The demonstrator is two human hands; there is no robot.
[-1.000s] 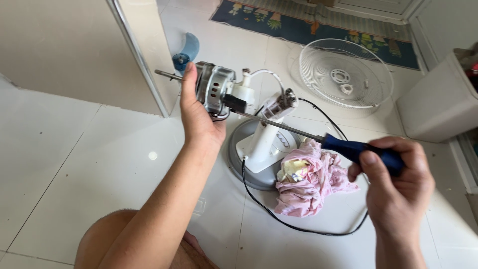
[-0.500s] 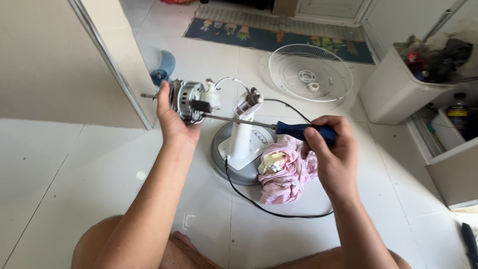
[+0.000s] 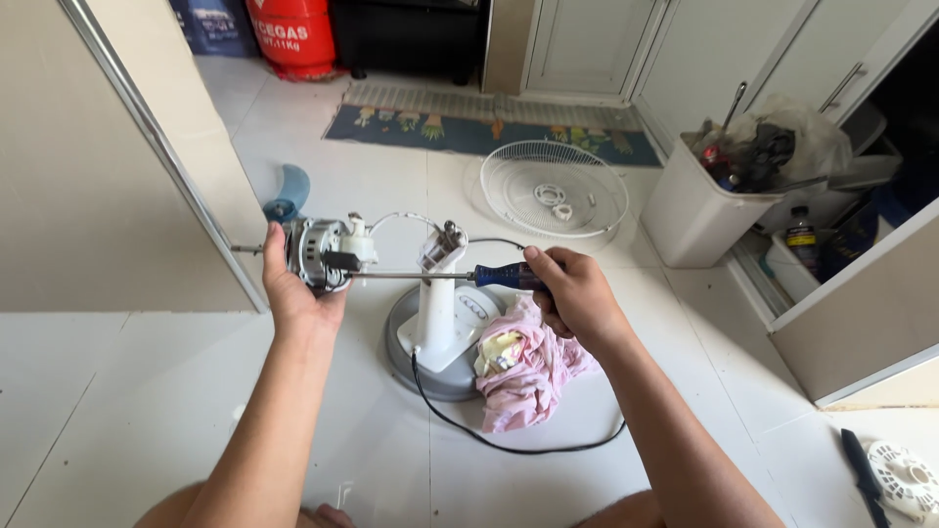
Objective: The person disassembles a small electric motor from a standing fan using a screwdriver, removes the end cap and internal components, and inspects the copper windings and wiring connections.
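One view only: head-worn camera, looking down and forward over the person's own forearms to a white tiled floor. Both arms enter from the bottom edge; left hand (image 3: 298, 293) and right hand (image 3: 572, 293) sit near mid-frame, close to the lens. Fan base (image 3: 430, 367) lies on the floor just below them, centre. Upper frame reaches farther out: grille (image 3: 553, 186), rug (image 3: 489, 132), red gas cylinder (image 3: 293, 34) at the top edge. Wall with metal edge fills the left side; bin (image 3: 694, 210) and open cabinet the right. No second view to overlap.
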